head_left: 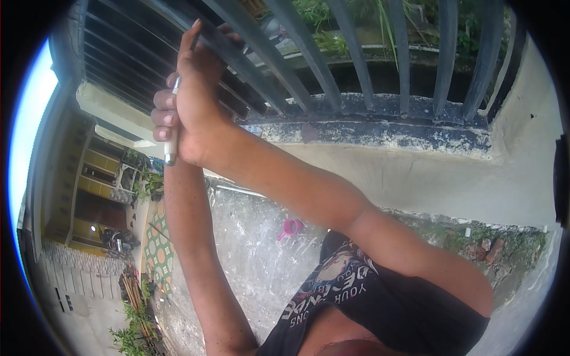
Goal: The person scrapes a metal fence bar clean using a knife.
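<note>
My right hand point(199, 104) is closed around a slim white handle point(171, 145) with a metallic-looking end, its fingers curled over it and one digit stretched up along a grey railing bar point(249, 77). The handle's other end is hidden in the grip, so I cannot tell what tool it is. Behind the right wrist, my left forearm point(193, 237) reaches up to the same part of the railing. Of my left hand point(230, 37), only a little shows between the bars, the rest being covered by the right hand.
The railing stands on a low wall point(368, 178) with a flaking dark ledge point(392, 135). On the concrete floor point(249, 249) lies a pink dipper point(291, 227). Broken bricks point(493, 251) lie by the wall at right. Plants point(142, 178) and a parked motorcycle point(119, 240) are at left.
</note>
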Motion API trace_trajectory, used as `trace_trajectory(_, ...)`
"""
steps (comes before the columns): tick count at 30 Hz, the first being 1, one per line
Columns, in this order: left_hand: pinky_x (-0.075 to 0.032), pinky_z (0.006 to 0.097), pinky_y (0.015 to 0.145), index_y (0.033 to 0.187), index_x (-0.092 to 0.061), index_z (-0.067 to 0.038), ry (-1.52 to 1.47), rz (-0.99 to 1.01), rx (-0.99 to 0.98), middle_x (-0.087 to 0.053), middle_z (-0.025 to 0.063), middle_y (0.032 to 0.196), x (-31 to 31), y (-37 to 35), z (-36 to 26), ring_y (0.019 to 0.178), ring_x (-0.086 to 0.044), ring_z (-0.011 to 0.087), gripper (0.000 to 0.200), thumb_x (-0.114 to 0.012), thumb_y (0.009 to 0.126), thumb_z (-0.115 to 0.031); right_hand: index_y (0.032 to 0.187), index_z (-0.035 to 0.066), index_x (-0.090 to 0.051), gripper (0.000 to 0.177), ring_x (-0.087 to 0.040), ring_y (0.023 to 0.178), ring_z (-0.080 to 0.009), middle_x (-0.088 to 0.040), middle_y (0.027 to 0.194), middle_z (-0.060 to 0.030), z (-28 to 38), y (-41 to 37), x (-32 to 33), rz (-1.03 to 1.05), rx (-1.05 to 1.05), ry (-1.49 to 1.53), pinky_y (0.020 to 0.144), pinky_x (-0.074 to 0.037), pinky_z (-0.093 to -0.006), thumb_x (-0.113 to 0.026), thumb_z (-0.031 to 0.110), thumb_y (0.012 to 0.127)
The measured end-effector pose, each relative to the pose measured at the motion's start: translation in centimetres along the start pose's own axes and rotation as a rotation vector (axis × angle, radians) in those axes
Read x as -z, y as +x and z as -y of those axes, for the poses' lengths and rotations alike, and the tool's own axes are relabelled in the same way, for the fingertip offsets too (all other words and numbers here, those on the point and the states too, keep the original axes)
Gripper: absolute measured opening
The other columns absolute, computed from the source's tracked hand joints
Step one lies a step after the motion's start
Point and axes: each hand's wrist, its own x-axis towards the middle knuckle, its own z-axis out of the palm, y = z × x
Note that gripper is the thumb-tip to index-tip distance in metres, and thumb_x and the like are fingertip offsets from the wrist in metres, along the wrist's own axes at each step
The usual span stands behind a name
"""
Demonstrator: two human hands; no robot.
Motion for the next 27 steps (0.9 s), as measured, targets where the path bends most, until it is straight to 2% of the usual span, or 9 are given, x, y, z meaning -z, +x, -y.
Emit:
trace_trajectory(2,-0.034,0.0327,0.116,0.146,-0.046,-0.004,-0.062,0.024,0.109,-0.060,0.0122,0.137,-1.2,0.2,-1.6,0.134,-0.052,0.0199,0.046,-0.042,0.107,-0.027,0.095,0.020,-0.041,0.047,-0.037,0.045,-0.0084,-0.035,0.059,0.0064,-0.7,0.2,1.6,0.024,0.028,-0.018,0.044,-0.034,-0.0270,-0.036,0.066,0.104)
trace_trajectory(4,-0.032,0.0396,0.119,0.147,-0.042,-0.003,-0.315,-0.260,0.382,-0.051,0.0134,0.147,-5.9,-0.2,-5.1,0.139,-0.047,0.0207,0.051,-0.046,0.104,-0.030,0.095,0.020,-0.041,0.049,-0.037,0.045,-0.0079,-0.034,0.058,0.0066,-0.6,-0.2,1.9,-0.046,0.022,-0.134,0.044,-0.034,-0.0269,-0.034,0.068,0.103)
trace_trajectory(9,-0.031,0.0415,0.120,0.148,-0.040,-0.002,-0.230,-0.214,0.357,-0.048,0.0159,0.149,-6.9,-1.3,-5.5,0.141,-0.046,0.0234,0.058,-0.052,0.100,-0.033,0.093,0.021,-0.042,0.047,-0.037,0.045,-0.0078,-0.034,0.057,0.0076,0.3,-0.3,0.7,-0.050,0.010,-0.048,0.044,-0.033,-0.0265,-0.037,0.066,0.103)
trace_trajectory(13,-0.030,0.0435,0.120,0.149,-0.038,-0.001,-0.143,-0.173,0.307,-0.045,0.0183,0.151,-7.2,-1.7,-5.9,0.142,-0.044,0.0261,0.067,-0.058,0.096,-0.036,0.089,0.023,-0.042,0.045,-0.036,0.042,-0.0081,-0.034,0.055,0.0080,0.0,0.4,1.5,0.061,-0.037,0.001,0.042,-0.032,-0.0272,-0.038,0.065,0.104)
trace_trajectory(15,-0.029,0.0444,0.120,0.149,-0.037,0.000,-0.098,-0.152,0.279,-0.044,0.0195,0.152,-7.3,-2.3,-6.1,0.143,-0.043,0.0274,0.071,-0.061,0.094,-0.038,0.090,0.022,-0.042,0.045,-0.037,0.043,-0.0087,-0.035,0.056,0.0073,0.1,-0.6,2.3,0.005,0.001,-0.156,0.042,-0.032,-0.0273,-0.038,0.065,0.104)
trace_trajectory(16,-0.027,0.0442,0.121,0.152,-0.032,0.001,-0.132,0.244,-0.211,-0.045,0.0258,0.149,-7.7,-4.5,-5.4,0.142,-0.043,0.0356,0.100,-0.073,0.077,-0.050,0.091,0.021,-0.042,0.046,-0.037,0.043,-0.0090,-0.037,0.057,0.0067,0.3,-1.3,2.5,-0.073,-0.028,-0.160,0.042,-0.033,-0.0275,-0.038,0.066,0.104)
trace_trajectory(17,-0.027,0.0442,0.121,0.152,-0.032,0.001,-0.131,0.245,-0.211,-0.045,0.0258,0.149,-8.5,-5.0,-5.8,0.142,-0.043,0.0356,0.100,-0.073,0.077,-0.050,0.091,0.021,-0.042,0.046,-0.037,0.043,-0.0090,-0.037,0.057,0.0067,0.4,-1.3,2.6,-0.072,-0.027,-0.159,0.042,-0.033,-0.0275,-0.038,0.066,0.104)
trace_trajectory(19,-0.024,0.0433,0.122,0.154,-0.029,0.001,-0.030,-0.027,-0.105,-0.043,0.0298,0.148,-10.2,-5.2,-6.5,0.143,-0.040,0.0408,0.116,-0.078,0.065,-0.054,0.093,0.020,-0.042,0.048,-0.037,0.043,-0.0088,-0.039,0.058,0.0062,0.6,-1.1,2.9,-0.036,-0.053,-0.086,0.042,-0.034,-0.0272,-0.039,0.067,0.103)
trace_trajectory(27,-0.025,0.0411,0.121,0.154,-0.030,0.001,0.063,0.003,-0.189,-0.043,0.0264,0.150,-9.6,-6.0,-5.8,0.144,-0.040,0.0366,0.103,-0.074,0.074,-0.048,0.094,0.020,-0.042,0.049,-0.036,0.044,-0.0089,-0.036,0.057,0.0069,0.4,-1.4,3.8,-0.061,-0.079,-0.160,0.043,-0.033,-0.0266,-0.042,0.068,0.101)
